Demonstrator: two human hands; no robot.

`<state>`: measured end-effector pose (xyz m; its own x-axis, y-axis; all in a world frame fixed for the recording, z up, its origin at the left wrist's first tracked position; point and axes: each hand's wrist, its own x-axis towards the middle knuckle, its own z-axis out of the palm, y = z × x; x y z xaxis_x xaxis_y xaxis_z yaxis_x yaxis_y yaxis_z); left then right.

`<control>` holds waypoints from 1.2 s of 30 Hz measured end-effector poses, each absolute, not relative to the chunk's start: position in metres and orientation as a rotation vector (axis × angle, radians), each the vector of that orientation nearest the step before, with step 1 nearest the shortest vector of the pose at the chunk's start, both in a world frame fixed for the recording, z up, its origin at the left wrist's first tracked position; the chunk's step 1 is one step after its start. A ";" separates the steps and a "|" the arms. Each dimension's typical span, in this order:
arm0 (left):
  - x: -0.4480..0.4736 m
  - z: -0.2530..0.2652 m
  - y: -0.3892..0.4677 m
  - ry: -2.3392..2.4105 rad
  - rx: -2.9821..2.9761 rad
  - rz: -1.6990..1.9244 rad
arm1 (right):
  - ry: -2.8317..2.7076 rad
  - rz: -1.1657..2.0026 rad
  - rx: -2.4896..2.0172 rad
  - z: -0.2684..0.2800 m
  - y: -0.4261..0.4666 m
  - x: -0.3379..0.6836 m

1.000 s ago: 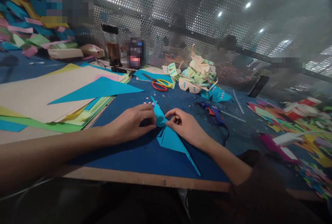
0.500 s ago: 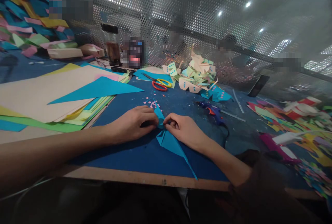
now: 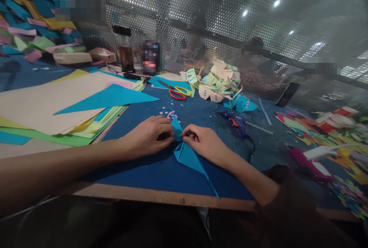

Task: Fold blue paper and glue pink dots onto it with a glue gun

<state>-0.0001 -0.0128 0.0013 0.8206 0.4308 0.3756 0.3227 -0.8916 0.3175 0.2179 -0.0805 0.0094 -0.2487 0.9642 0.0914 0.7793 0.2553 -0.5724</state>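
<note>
The folded paper (image 3: pixel 188 158) lies between the left hand (image 3: pixel 152 135), curled against its edge, grip unclear, and the right hand (image 3: pixel 205 144), pinching its narrow middle.

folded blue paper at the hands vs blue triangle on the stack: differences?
The folded blue paper has creases and a thin tail; the blue triangle looks flat. The left hand and right hand touch the folded blue paper; neither touches the blue triangle. Both look similarly blue.
</note>
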 end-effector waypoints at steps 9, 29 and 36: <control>0.002 0.001 -0.013 0.600 2.775 0.637 | -2.120 0.590 -1.580 0.010 -0.079 0.218; 0.004 0.000 -0.011 0.581 2.797 0.644 | -2.094 0.622 -1.624 0.009 -0.076 0.218; 0.003 0.000 -0.011 0.591 2.780 0.631 | -2.100 0.612 -1.626 0.009 -0.075 0.217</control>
